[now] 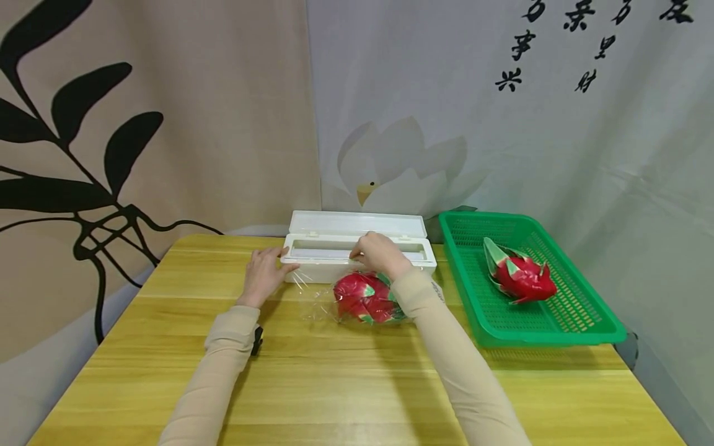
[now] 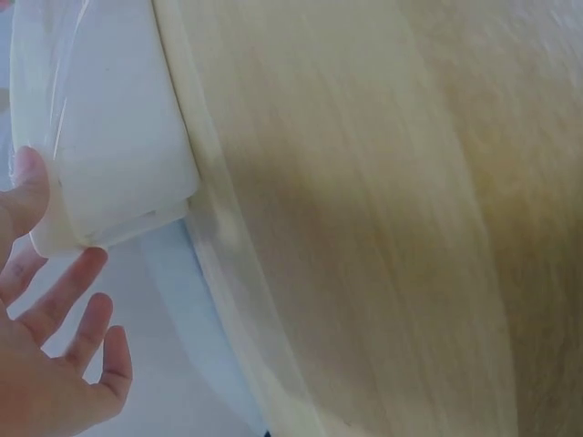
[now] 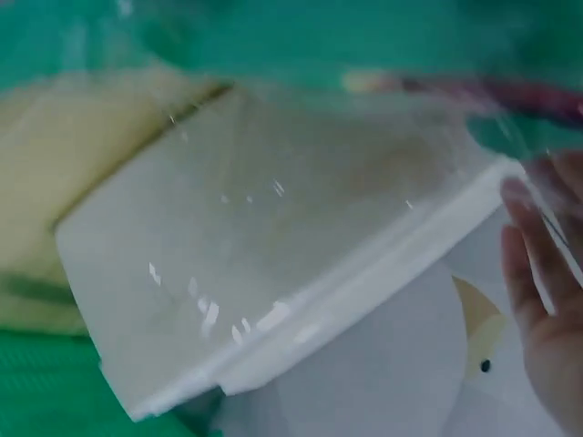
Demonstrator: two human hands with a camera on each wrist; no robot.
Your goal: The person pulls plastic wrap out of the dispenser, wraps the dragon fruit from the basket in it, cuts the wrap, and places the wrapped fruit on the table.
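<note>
A white cling-film dispenser box (image 1: 326, 267) stands with its lid up at the back of the yellow wooden table (image 1: 334, 384). My left hand (image 1: 266, 271) lies flat against the box's left end, fingers spread and thumb touching the box (image 2: 109, 137) in the left wrist view. My right hand (image 1: 379, 253) rests on top of the box near its slot, fingers fairly straight in the right wrist view (image 3: 542, 309), with clear film (image 3: 301, 182) stretched across them. A red dragon fruit (image 1: 362, 298) lies on a sheet of film (image 1: 315, 300) right in front of the box.
A green plastic basket (image 1: 552, 339) sits at the table's right side with a second dragon fruit (image 1: 521, 277) inside. Printed curtains hang close behind the table. A small black object (image 1: 257, 339) sits by my left forearm.
</note>
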